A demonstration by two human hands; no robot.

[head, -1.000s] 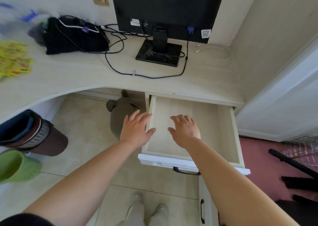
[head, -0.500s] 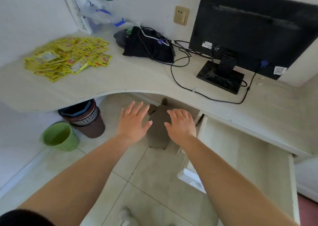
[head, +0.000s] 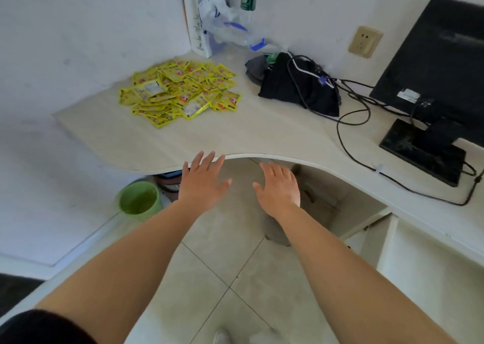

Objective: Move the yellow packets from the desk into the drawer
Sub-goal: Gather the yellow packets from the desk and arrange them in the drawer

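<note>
In the head view, the yellow packets (head: 180, 90) lie in a loose heap on the desk (head: 235, 137), in the upper left part of the frame, near the wall corner. Many of them overlap one another, and some show a white side. None is in a hand.

The left hand (head: 201, 184) is in the middle of the frame with the fingers straight and spread, and the fingertips reach over the curved front edge of the desk. It holds nothing. The right hand (head: 279, 186) is just beside it, a little to the right, below the desk edge and above the floor. Its fingers are straight and close together, and it is also empty. Both hands are well apart from the heap.

The drawer (head: 432, 278) is pulled out at the lower right of the frame, and the part that shows has no packet in it.

A black bag (head: 296, 87) with cables lies right of the packets, a monitor (head: 440, 63) stands at the upper right, and a green bin (head: 140, 198) stands on the floor under the desk.

The step in hand seems to be the reach toward the heap, so the moving itself is not begun. The next move probably asks both hands to go forward and left over the desk, gather a bunch of packets between them, and carry it to the drawer. The packets look thin and slippery, so some may slide out.
</note>
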